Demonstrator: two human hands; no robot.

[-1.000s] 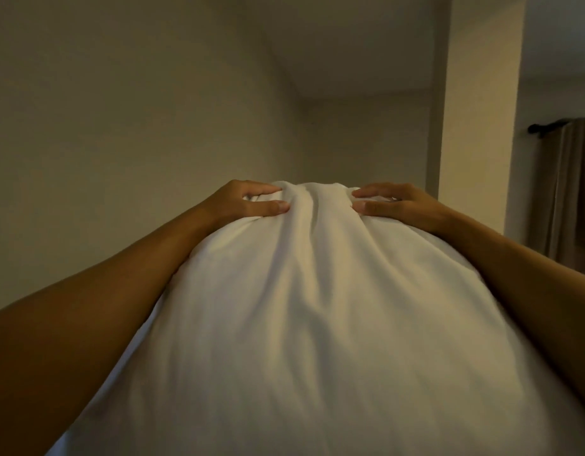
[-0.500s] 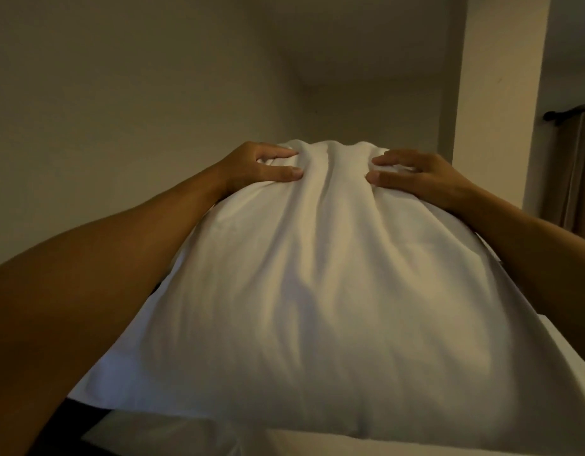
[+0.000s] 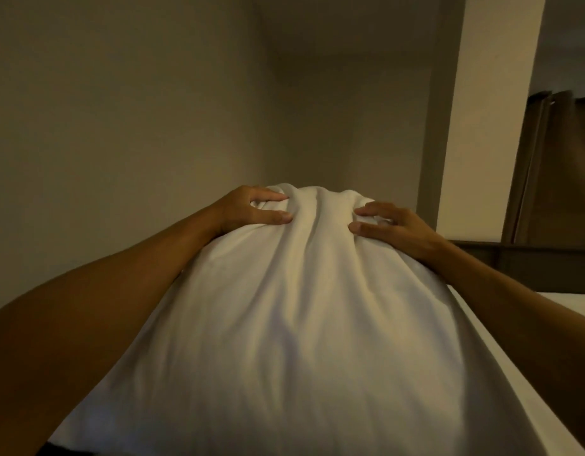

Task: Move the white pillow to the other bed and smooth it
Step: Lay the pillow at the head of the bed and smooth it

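Dim room, warm low light. Both arms reach forward, bare to the elbow and past it.

Pillow (image 3: 294, 324): white, large, fills the lower middle of the view. It runs from under the camera out to the two hands, its far end bunched between them. Long creases fan back toward the camera from that gathered end.

Left hand (image 3: 248, 210): clamped on the pillow's far left corner. Thumb lies along the near face, pointing inward; the fingers (image 3: 268, 194) curl over the top edge, with a fold of cloth pinched between thumb and fingers.

Right hand (image 3: 394, 227): on the far right corner, level with the left hand and well apart from it, the bunched cloth between the two. Thumb presses the near face, fingers curl over the top and dig into the cloth. Grip closed on the pillow.

Beyond and right of the right hand: a dark headboard (image 3: 528, 264), and below it a strip of white bed (image 3: 544, 327) running along the outside of the right forearm. Whether the pillow rests on that bed or is held over it, cannot tell; its lower edge is cut off by the frame.

Above the headboard, a brown curtain (image 3: 554, 166). Left of the curtain, a pale pillar (image 3: 488, 110). Behind both hands, a plain wall (image 3: 120, 126).
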